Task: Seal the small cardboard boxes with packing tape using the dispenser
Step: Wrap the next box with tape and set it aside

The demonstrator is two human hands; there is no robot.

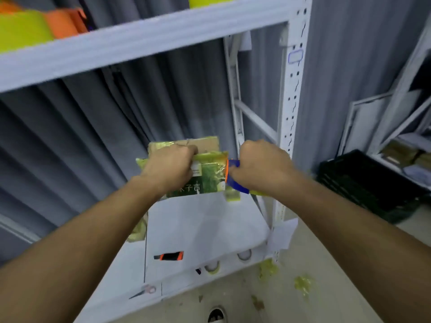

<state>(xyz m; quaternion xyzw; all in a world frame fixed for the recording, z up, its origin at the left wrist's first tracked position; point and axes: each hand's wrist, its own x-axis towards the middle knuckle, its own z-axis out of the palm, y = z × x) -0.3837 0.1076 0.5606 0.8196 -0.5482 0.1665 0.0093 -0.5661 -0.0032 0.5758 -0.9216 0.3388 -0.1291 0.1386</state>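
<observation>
Cardboard box [207, 143], small and brown, is held up in the air in front of a grey curtain [93, 136], above the white shelf [205, 229] of a metal rack; yellowish glossy tape covers much of it and a green printed label faces the camera. The left hand [169, 167] grips the box's top left, fingers curled over its edge. The right hand [258, 165] is closed round a blue and orange tape dispenser [234, 177] touching the box's right edge. On the shelf lie an orange and black tool [169, 256], 2 tape rolls [212, 268] and scissors [144, 290]. A black crate [363, 183] stands on the floor at right; its contents cannot be seen.
</observation>
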